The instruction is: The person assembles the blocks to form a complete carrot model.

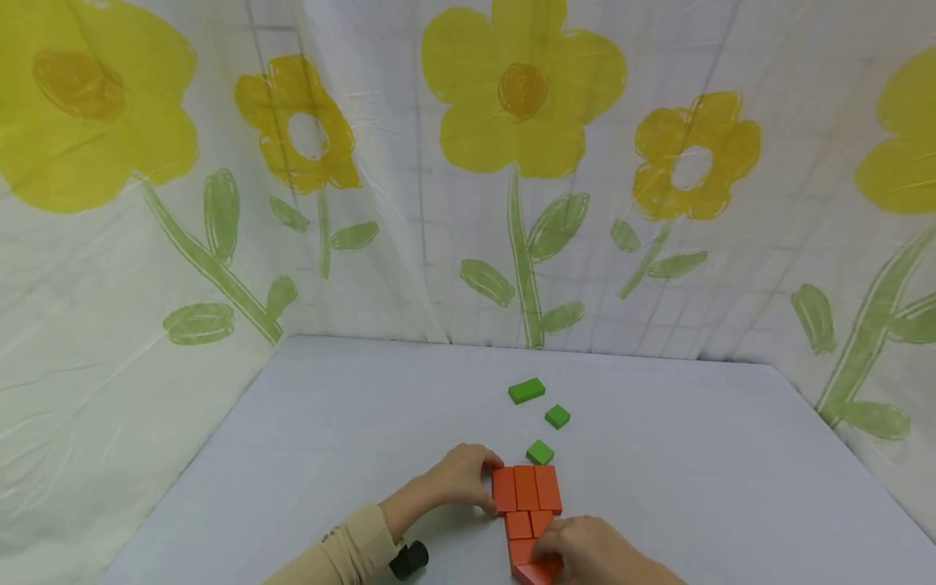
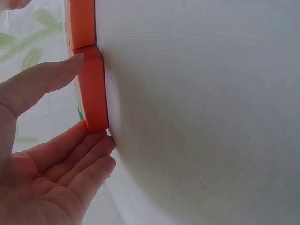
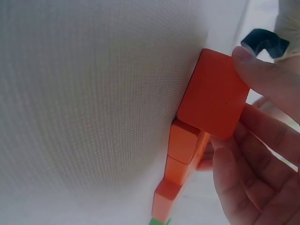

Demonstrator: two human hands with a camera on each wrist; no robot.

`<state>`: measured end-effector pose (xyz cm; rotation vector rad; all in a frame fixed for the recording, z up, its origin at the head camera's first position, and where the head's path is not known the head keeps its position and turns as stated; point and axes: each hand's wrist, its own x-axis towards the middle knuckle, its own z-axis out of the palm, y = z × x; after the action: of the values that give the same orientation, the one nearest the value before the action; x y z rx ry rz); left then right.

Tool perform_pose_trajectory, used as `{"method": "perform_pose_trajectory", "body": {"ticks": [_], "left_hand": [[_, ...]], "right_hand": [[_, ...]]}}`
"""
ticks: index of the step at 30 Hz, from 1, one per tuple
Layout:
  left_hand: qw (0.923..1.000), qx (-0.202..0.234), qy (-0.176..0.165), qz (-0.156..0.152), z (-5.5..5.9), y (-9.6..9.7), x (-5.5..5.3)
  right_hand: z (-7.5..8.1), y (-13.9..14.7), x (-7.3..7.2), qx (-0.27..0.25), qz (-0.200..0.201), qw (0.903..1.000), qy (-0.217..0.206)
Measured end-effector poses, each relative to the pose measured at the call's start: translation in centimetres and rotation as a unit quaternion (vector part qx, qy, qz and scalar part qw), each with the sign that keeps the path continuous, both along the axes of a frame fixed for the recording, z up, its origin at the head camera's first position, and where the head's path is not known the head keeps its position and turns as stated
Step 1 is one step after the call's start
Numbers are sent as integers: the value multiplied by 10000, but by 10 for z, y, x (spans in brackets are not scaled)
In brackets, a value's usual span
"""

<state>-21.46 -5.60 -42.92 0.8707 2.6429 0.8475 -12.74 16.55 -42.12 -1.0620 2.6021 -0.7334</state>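
Observation:
Several red wooden blocks [image 1: 526,487] lie flat in a T-like layout, three upright bars side by side at the top and smaller pieces below. My left hand [image 1: 462,478] holds the leftmost bar [image 2: 93,89] by its ends, thumb at the near end and fingertips at the far end. At the bottom of the layout, my right hand [image 1: 588,548] grips another red block [image 3: 215,93] between thumb and fingers. That block sits against the end of the lower pieces, partly hidden by the hand in the head view.
Three green blocks lie beyond the red ones: a longer one [image 1: 527,391], a small one [image 1: 557,417] and another small one [image 1: 540,452] close to the bars. A black wrist device [image 1: 409,561] shows below the left sleeve. A flower-printed curtain [image 1: 380,268] hangs behind the white table [image 1: 695,455].

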Motion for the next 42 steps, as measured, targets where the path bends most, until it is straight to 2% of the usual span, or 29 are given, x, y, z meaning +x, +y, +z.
{"method": "perform_pose_trajectory", "body": {"ticks": [2, 5, 8, 9, 11, 13, 16, 18, 19, 21, 25, 27, 29, 33, 38, 39, 42], "left_hand": [[9999, 9, 142, -90, -3, -1, -3], [9999, 38, 123, -95, -2, -1, -3], [10000, 0, 58, -47, 0, -1, -3], [10000, 2, -70, 34, 4, 0, -2], [9999, -42, -73, 65, 6, 0, -1], [9999, -81, -75, 85, 7, 1, -1], [9999, -114, -66, 93, 7, 2, 0], [9999, -111, -58, 82, 7, 2, -1], [9999, -116, -69, 89, 7, 2, -1], [9999, -86, -80, 82, 7, 1, 0], [9999, -52, -133, 97, 8, -1, 1], [9998, -20, -163, 103, 7, -1, 1], [9998, -5, -158, 75, 5, -2, 1], [9999, 3, -141, 28, 4, 0, 1], [9997, 13, -219, 59, 4, 2, 3], [9997, 16, -233, 64, 4, 3, 3], [9998, -6, -198, 59, 5, 2, 4]], "right_hand": [[0, 0, -1, -33, -2, 10000, -47], [0, 1, -2, -92, 16, 9999, -67], [0, 1, -3, -190, 66, 9998, -55], [1, 1, -3, -208, 73, 9997, -72], [2, 2, -4, -273, 16, 9992, -296], [9, 3, -5, -261, -216, 9967, -743], [23, 9, -15, -378, -370, 9937, -986], [32, 13, -28, -552, -506, 9933, -886], [34, 14, -36, -671, -491, 9946, -619], [35, 15, -53, -820, -764, 9934, -234], [22, 14, -89, -673, -1497, 9850, 524], [12, 13, -107, -448, -1713, 9813, 757], [5, 10, -124, -174, -1745, 9792, 1021], [-4, 4, -157, 350, -1461, 9781, 1438], [-16, -1, -190, 1041, -1506, 9763, 1155], [-27, 2, -199, 1190, -1463, 9726, 1357], [-33, -1, -206, 1449, -1485, 9619, 1781]]}}
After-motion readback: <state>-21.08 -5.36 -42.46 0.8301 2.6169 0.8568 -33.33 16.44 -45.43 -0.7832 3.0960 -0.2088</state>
